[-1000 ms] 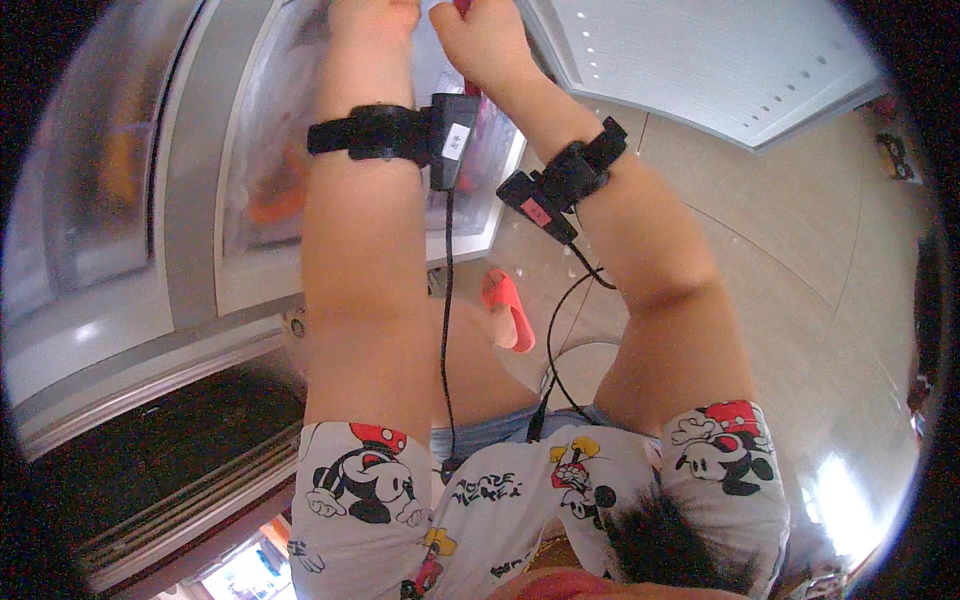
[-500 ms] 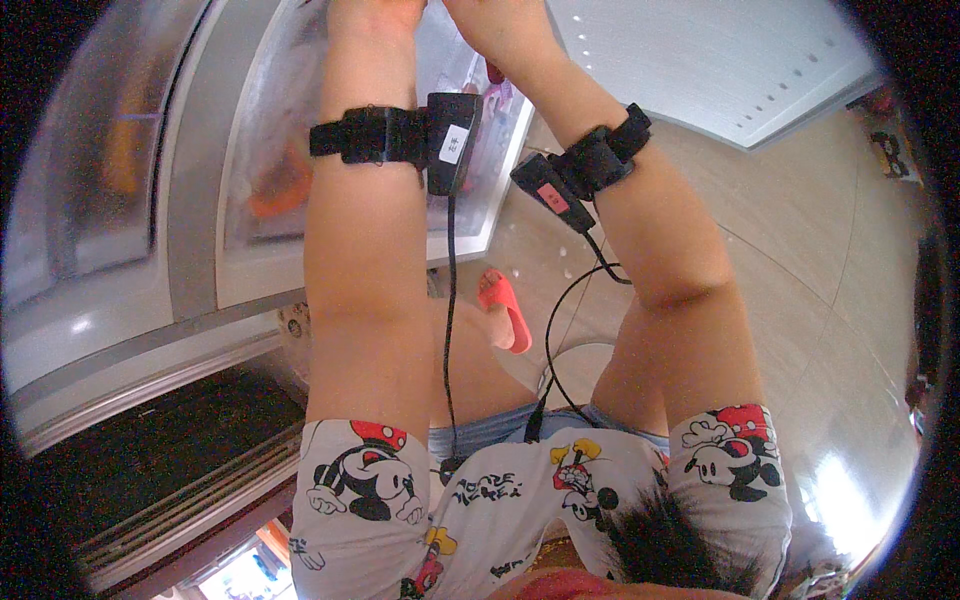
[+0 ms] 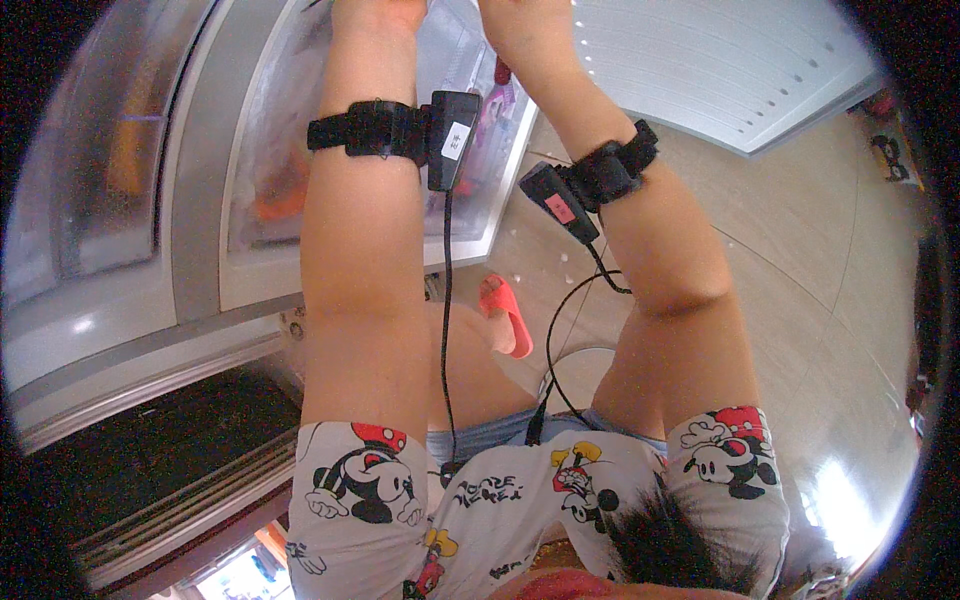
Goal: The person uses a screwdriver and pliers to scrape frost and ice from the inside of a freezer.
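Note:
Both my arms stretch up to the top edge, where the frame cuts off the fingers. Of my left hand (image 3: 378,12) only the wrist and heel show, over a frosted clear drawer (image 3: 275,150) inside an opened freezer. My right hand (image 3: 528,28) is farther right, above the drawer's right side and close to the white open door (image 3: 700,65). Whether either hand holds anything is hidden. A dark red thing (image 3: 502,70) and a purple-pink package (image 3: 492,110) show below my right hand. Orange contents (image 3: 280,200) blur through the drawer's front.
Another frosted compartment (image 3: 110,170) stands at the left, past a grey divider (image 3: 198,200). A dark recess (image 3: 170,460) lies lower left. Black cables (image 3: 447,300) hang from the bands on my forearms. A foot in a coral slipper (image 3: 512,318) rests on the tiled floor (image 3: 810,270).
My right hand has shifted to the right, widening the gap between my hands. My left arm has barely moved.

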A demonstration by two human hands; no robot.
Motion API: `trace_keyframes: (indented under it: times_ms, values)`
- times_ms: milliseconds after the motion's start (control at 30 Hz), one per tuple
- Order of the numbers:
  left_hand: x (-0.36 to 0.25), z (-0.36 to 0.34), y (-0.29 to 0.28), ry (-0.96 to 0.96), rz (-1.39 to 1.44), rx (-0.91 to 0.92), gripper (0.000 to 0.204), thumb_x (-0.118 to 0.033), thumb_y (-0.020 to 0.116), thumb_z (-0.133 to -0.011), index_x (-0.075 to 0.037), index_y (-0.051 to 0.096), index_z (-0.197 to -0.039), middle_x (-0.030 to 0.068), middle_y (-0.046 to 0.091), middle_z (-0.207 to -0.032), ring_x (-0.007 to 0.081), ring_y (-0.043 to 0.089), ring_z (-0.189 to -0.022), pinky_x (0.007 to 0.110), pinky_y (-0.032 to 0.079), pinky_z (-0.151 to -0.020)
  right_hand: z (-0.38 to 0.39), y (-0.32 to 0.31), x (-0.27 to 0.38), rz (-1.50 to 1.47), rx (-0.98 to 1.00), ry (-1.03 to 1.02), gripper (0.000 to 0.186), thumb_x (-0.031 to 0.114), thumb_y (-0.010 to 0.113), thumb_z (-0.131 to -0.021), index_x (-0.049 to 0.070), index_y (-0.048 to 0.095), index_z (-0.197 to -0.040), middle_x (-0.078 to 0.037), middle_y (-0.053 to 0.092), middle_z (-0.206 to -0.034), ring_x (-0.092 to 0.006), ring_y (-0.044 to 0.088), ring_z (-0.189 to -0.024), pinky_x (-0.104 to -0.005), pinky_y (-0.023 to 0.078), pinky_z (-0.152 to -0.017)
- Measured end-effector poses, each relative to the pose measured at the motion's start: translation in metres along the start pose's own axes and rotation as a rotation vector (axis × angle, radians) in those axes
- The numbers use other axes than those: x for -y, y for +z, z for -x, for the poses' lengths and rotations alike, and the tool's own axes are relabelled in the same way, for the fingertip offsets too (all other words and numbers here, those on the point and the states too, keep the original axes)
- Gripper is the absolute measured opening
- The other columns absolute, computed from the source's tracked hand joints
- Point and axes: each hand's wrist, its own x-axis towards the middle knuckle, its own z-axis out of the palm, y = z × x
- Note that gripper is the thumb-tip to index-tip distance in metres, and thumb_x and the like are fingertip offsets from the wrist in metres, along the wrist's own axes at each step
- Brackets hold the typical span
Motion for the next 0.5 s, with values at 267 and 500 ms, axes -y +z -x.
trace_keyframes:
  times_ms: [267, 500]
  values:
    - [0.003, -0.004, -0.006, 0.033, 0.06, -0.074, 0.019, -0.016, 0.05, -0.094, 0.002, 0.054, -0.094, 0.0176, 0.064, -0.09, 0.0281, 0.064, -0.083, 0.035, 0.056, -0.075, 0.01, -0.003, 0.001, -0.02, 0.25, 0.138, 0.054, 0.005, 0.051, -0.073, -0.005, 0.039, -0.125, -0.033, 0.053, -0.102, -0.0488, 0.051, -0.097, -0.0484, 0.043, -0.083]
    - [0.001, 0.006, -0.003, 0.041, 0.075, -0.157, 0.015, -0.014, 0.052, -0.092, 0.001, 0.053, -0.094, 0.0165, 0.063, -0.089, 0.0279, 0.064, -0.083, 0.034, 0.056, -0.075, 0.024, 0.004, 0.002, -0.026, 0.389, 0.264, 0.058, 0.005, 0.051, -0.073, -0.002, 0.037, -0.128, -0.032, 0.055, -0.099, -0.0475, 0.054, -0.092, -0.0482, 0.045, -0.08]
